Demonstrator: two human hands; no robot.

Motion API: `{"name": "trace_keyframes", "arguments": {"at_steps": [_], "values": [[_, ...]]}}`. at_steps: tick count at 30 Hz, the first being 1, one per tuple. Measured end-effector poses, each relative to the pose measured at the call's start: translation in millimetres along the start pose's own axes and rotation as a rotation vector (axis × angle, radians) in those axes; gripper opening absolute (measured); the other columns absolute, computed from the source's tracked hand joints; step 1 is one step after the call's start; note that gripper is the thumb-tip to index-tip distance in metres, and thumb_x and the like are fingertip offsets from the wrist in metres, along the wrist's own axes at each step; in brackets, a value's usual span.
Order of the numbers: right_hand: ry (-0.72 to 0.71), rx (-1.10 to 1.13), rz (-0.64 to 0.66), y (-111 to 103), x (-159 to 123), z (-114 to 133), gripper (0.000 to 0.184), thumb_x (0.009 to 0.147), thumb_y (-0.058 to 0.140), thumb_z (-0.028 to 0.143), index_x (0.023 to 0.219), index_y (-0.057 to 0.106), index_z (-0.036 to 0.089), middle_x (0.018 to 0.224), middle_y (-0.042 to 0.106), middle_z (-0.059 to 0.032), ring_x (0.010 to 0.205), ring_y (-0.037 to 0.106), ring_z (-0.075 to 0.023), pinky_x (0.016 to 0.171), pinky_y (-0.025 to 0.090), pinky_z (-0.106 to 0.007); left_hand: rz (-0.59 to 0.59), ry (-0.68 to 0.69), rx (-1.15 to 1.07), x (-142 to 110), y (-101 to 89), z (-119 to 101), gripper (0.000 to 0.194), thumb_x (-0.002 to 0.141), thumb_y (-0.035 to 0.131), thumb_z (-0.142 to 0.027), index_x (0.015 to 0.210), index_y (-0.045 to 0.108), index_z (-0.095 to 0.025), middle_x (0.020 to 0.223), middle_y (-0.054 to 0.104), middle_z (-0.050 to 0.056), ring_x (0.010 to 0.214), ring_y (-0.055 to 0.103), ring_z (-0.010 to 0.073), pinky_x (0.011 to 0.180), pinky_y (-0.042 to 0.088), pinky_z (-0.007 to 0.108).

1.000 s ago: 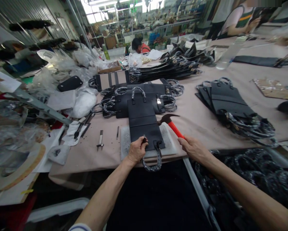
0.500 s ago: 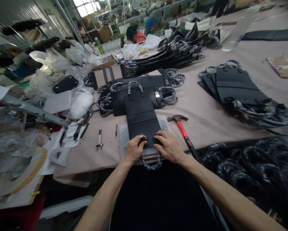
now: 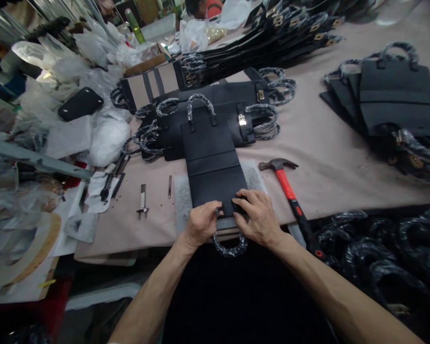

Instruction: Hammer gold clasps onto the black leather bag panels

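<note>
A black bag panel (image 3: 215, 155) lies lengthwise in front of me, its near end on a pale translucent board (image 3: 182, 203). One wrapped handle (image 3: 201, 99) stands at the panel's far end; another wrapped handle (image 3: 230, 249) hangs at its near edge. My left hand (image 3: 202, 222) pinches a small dark tab at the left end of that near handle, thumb and forefinger together. On the other side, my right hand (image 3: 256, 217) is closed on a black tab with bent fingers, resting on the panel. The fingers partly hide both tabs.
A red-handled claw hammer (image 3: 286, 184) lies to the right. Left are a metal tool with two prongs (image 3: 142, 201) and a thin metal punch (image 3: 170, 187). More bag panels (image 3: 397, 95) are stacked at right; plastic bags (image 3: 109, 138) crowd the left. Another person is partly visible behind.
The view has tilted down and come closer, so the table appears larger. Both hands stay at the panel's near end, with only slight finger movement.
</note>
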State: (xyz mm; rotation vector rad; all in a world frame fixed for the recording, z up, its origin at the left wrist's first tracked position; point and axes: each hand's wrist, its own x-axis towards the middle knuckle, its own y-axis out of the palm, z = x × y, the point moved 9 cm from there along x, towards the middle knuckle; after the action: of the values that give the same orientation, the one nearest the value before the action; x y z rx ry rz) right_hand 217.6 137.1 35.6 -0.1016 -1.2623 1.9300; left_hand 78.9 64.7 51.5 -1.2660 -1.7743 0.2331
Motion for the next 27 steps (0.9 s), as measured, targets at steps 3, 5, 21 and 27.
{"name": "trace_keyframes", "arguments": {"at_steps": [3, 5, 21, 27], "values": [[0.001, 0.004, 0.011, 0.5, 0.6, -0.3, 0.030, 0.084, 0.066, 0.023, 0.114, 0.066, 0.019, 0.126, 0.060, -0.0110, 0.117, 0.051, -0.0305, 0.102, 0.040, -0.048, -0.095, -0.191, -0.033, -3.0, -8.4, 13.9, 0.012, 0.092, 0.065, -0.015, 0.102, 0.071, -0.018, 0.097, 0.079, 0.005, 0.089, 0.077, 0.0175, 0.083, 0.064, 0.028], [0.001, 0.009, 0.012, 0.5, 0.9, -0.8, 0.030, 0.084, 0.066, 0.022, 0.114, 0.066, 0.019, 0.126, 0.060, -0.0113, 0.117, 0.052, -0.0305, 0.102, 0.041, -0.049, -0.106, -0.295, -0.055, -4.1, -10.8, 21.9, 0.012, 0.091, 0.066, -0.015, 0.101, 0.072, -0.018, 0.095, 0.079, 0.005, 0.088, 0.077, 0.0178, 0.083, 0.065, 0.029], [0.020, 0.034, 0.029, 3.4, 1.9, -4.2, 0.031, 0.083, 0.064, 0.023, 0.115, 0.066, 0.022, 0.126, 0.059, -0.0113, 0.119, 0.051, -0.0318, 0.107, 0.037, -0.053, -0.134, -0.418, -0.177, -5.2, -5.8, 34.3, 0.010, 0.092, 0.068, -0.022, 0.101, 0.072, -0.018, 0.097, 0.080, 0.004, 0.091, 0.077, 0.0191, 0.088, 0.064, 0.034], [0.023, 0.042, 0.028, 3.3, 1.8, -5.0, 0.032, 0.083, 0.064, 0.024, 0.115, 0.067, 0.022, 0.127, 0.059, -0.0116, 0.120, 0.050, -0.0326, 0.108, 0.037, -0.054, -0.100, -0.363, -0.141, -1.3, -2.2, 28.8, 0.010, 0.091, 0.067, -0.019, 0.099, 0.073, -0.019, 0.097, 0.080, 0.004, 0.090, 0.077, 0.0185, 0.086, 0.065, 0.033]]}}
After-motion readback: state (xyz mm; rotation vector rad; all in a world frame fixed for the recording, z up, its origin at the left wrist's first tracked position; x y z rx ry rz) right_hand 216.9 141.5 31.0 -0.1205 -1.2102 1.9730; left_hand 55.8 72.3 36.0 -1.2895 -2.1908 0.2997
